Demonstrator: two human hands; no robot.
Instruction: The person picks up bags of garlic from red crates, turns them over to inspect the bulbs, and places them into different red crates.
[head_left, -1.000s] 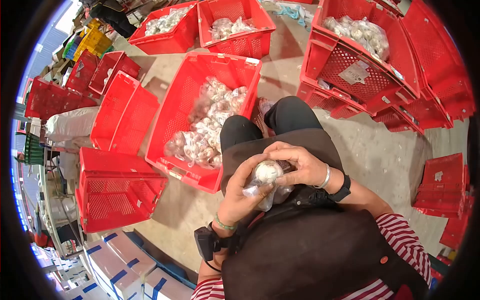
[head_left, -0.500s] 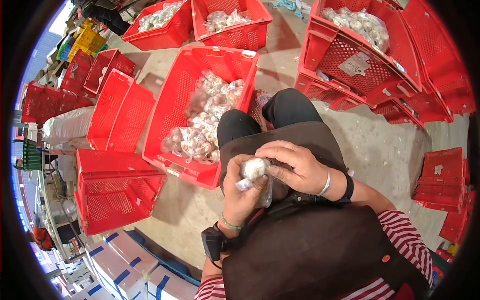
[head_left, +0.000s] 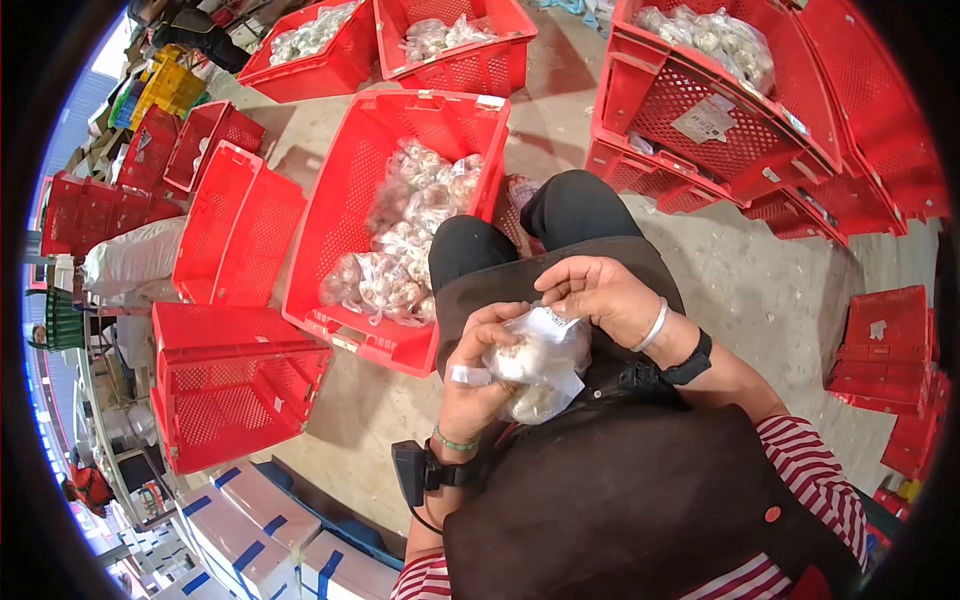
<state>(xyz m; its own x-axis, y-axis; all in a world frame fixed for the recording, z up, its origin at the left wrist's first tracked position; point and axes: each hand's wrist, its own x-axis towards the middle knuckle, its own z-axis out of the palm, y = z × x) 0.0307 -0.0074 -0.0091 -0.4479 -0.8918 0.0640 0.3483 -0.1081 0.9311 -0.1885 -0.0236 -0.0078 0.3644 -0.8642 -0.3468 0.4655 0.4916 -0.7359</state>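
A clear plastic bag of garlic bulbs (head_left: 538, 372) is held above my lap, over the dark apron. My left hand (head_left: 478, 365) is closed round the bag's left side, with a small white piece (head_left: 470, 376) by its fingers. At the top of the bag lies a white printed label (head_left: 550, 324). My right hand (head_left: 612, 302) pinches at the label's upper edge, its thumb and fingers drawn together there. Just beyond my knees stands a red crate (head_left: 335, 215) with several bagged lots of garlic (head_left: 385, 280) in it.
More red crates with bagged bulbs stand ahead (head_left: 480, 72) and at the right, stacked (head_left: 690, 120). At left, a red crate (head_left: 240, 385) lies tipped on its side. White boxes with blue tape (head_left: 240, 530) sit at lower left. Another red stack (head_left: 880, 350) is at far right.
The bag has turned and spread out, so the printed label now shows on top. My right hand has shifted right, from covering the bulbs to pinching at the label.
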